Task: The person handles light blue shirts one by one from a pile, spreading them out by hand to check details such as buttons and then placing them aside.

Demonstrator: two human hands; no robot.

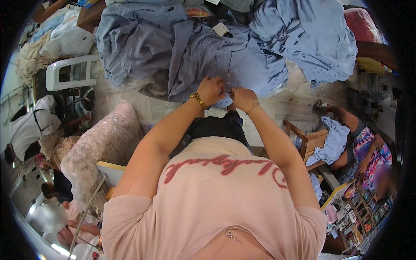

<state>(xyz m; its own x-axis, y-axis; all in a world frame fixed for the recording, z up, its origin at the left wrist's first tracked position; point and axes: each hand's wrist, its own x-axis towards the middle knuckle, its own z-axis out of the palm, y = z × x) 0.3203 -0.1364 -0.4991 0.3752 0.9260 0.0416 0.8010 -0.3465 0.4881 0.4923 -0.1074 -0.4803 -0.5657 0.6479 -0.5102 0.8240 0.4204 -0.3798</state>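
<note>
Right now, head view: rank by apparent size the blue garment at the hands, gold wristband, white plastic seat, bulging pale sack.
1. Blue garment (edges blend into neighbouring fabric)
2. Bulging pale sack
3. White plastic seat
4. Gold wristband

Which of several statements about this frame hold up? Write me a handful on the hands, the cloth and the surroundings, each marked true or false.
1. The left hand and right hand are both at the blue-grey woven fabric. True.
2. The gold-coloured metal band circles the right wrist. False: it is on the left wrist.
3. The pale pink short-sleeved T-shirt leaves both forearms bare. True.
4. The white plastic slatted seat stands at the picture's right. False: it is at the left.
5. The two hands are spread wide apart. False: they are close together.
6. A bulky pale pinkish bundle is on the person's left. True.
</note>
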